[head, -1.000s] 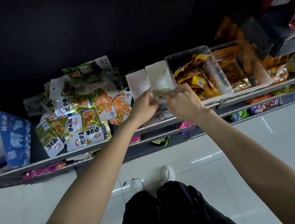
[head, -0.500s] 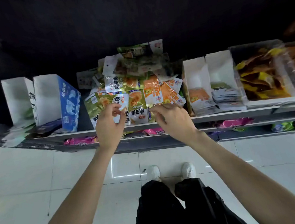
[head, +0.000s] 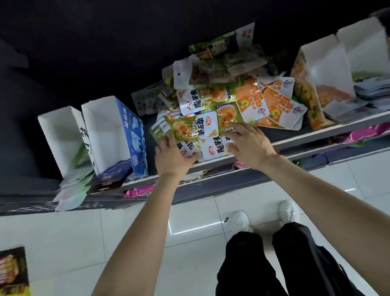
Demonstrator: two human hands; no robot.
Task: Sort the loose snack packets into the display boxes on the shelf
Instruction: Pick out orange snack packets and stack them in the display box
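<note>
A heap of loose snack packets (head: pixel 214 71) lies on the shelf (head: pixel 310 135). Green ones are at the front and orange ones (head: pixel 277 105) to the right. My left hand (head: pixel 171 156) grips a green packet (head: pixel 186 128) at its lower left corner; the packet is tilted up off the heap. Just to the right, my right hand (head: pixel 248 141) rests with spread fingers on the neighbouring green packets (head: pixel 216 149). Left of the heap stand a white display box (head: pixel 61 137) and a blue-sided display box (head: pixel 133 135). On the right, two more white display boxes (head: pixel 329 67) hold stacked packets.
A lower shelf edge (head: pixel 218 184) carries pink packets (head: pixel 136 192). A yellow and black snack box (head: pixel 6 289) lies on the white tiled floor at the left. My legs and white shoes (head: pixel 241 221) are below the shelf. The shelf back is dark.
Both hands left the white boxes on the right and came to the green packets. The view swung left. My left hand has tilted a green packet up.
</note>
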